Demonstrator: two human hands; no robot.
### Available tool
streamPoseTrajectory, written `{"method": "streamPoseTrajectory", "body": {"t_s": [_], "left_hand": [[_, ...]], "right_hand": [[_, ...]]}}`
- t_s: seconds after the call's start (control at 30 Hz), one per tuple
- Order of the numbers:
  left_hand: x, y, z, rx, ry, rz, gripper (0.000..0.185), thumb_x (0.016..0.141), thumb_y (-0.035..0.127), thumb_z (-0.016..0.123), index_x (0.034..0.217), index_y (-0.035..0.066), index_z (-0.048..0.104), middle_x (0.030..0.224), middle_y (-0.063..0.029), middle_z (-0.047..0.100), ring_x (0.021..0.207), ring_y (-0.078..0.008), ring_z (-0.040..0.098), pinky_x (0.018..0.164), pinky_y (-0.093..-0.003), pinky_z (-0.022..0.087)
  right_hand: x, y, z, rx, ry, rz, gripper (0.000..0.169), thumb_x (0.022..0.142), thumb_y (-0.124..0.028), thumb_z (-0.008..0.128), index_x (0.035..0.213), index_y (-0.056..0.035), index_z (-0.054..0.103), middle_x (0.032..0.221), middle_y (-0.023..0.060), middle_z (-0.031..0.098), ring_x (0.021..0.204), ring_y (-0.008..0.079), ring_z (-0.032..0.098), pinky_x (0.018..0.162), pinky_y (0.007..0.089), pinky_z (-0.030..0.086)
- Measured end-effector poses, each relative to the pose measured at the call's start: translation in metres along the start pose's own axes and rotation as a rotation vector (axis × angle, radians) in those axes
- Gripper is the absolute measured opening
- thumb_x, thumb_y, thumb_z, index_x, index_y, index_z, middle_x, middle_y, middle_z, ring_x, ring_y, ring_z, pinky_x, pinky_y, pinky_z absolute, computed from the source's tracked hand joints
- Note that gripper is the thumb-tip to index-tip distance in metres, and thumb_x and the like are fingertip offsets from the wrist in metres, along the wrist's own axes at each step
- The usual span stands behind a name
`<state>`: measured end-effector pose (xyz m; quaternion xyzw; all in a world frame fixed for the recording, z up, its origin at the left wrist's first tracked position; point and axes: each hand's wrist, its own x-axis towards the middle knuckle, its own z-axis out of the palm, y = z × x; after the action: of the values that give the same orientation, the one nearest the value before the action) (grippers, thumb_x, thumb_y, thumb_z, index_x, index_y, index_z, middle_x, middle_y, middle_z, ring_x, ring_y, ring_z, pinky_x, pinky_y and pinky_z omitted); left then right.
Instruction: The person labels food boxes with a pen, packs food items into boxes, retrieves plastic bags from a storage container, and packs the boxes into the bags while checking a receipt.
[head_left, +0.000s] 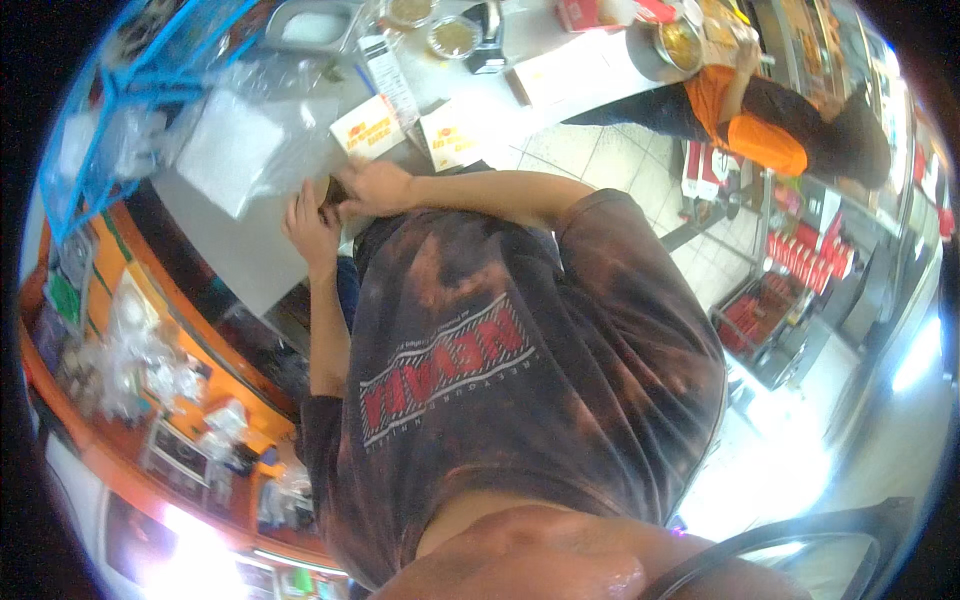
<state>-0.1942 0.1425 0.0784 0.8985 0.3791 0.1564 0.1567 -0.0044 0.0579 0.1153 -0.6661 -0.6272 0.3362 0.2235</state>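
Both hands meet at the front edge of a metal work counter (247, 262). Between their fingers is a small brown item (331, 193), mostly covered, so its kind is unclear. My left hand (311, 229) grips it from the left, fingers pointing up and away from me. Reaching across from the other side, my right hand (375, 187) bends its fingers onto the same item. Just beyond the hands lie two white printed cartons, a left one (366, 127) and a right one (451, 136). White paper sheets (231, 146) in clear plastic rest left of them.
A blue wire rack (112, 127) borders the left side. Farther back stand a metal pan (311, 26), lidded clear tubs (454, 37) and a steel bowl of food (679, 46). A co-worker in orange and black (765, 135) works at right. An orange shelf (217, 382) holds plastic bags.
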Motion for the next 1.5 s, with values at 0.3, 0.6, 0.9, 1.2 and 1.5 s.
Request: {"method": "streamPoseTrajectory", "body": {"t_s": [0.3,0.6,0.9,1.2,1.5], "left_hand": [[-0.032,0.001,0.01,-0.54,-0.104,-0.11,0.066,0.087,0.021,0.07,0.139,-0.011,0.045,0.13,-0.0283,0.06,0.124,-0.0386,0.054,0.103,-0.046,0.042],[-0.054,0.011,0.016,-0.493,0.17,-0.41,0.068,0.09,0.016,0.068,0.146,-0.008,0.037,0.132,-0.026,0.054,0.11,-0.0368,0.057,0.094,-0.042,0.048],[0.021,0.013,-0.024,-0.317,-0.266,-0.373,0.075,0.088,0.011,0.073,0.153,0.003,0.036,0.114,-0.0181,0.065,0.103,-0.0349,0.065,0.088,-0.0458,0.051],[0.004,0.003,-0.011,-0.301,-0.107,-0.876,0.076,0.084,0.023,0.081,0.142,-0.006,0.04,0.098,-0.0171,0.07,0.082,-0.0316,0.069,0.079,-0.0402,0.053],[-0.002,0.022,-0.032,-0.145,-0.231,-0.06,0.073,0.086,0.008,0.074,0.149,-0.002,0.038,0.124,-0.0192,0.064,0.113,-0.0364,0.061,0.1,-0.0422,0.046]], "right_hand": [[0.021,0.004,0.011,-0.423,0.051,-0.416,0.059,0.093,-0.024,0.057,0.149,-0.0099,0.045,0.125,0.0095,0.055,0.102,0.0229,0.066,0.08,0.0361,0.056],[0.017,0.058,0.037,-0.585,0.121,-0.709,0.054,0.091,-0.026,0.055,0.145,-0.016,0.055,0.156,0.0011,0.044,0.14,0.0184,0.044,0.113,0.0396,0.036],[0.017,0.023,0.025,-0.438,-0.011,-0.374,0.037,0.084,-0.03,0.066,0.118,-0.0144,0.068,0.135,0.01,0.061,0.121,0.0283,0.059,0.099,0.0434,0.048],[0.001,0.003,0.02,0.242,-0.074,-0.036,0.029,0.086,-0.031,0.073,0.108,-0.0122,0.072,0.105,0.0217,0.063,0.093,0.0424,0.067,0.084,0.0501,0.054],[0.017,0.028,0.033,0.126,0.009,-0.035,0.033,0.088,-0.031,0.072,0.111,-0.0067,0.068,0.11,0.0231,0.051,0.103,0.0403,0.061,0.088,0.0468,0.053]]}}
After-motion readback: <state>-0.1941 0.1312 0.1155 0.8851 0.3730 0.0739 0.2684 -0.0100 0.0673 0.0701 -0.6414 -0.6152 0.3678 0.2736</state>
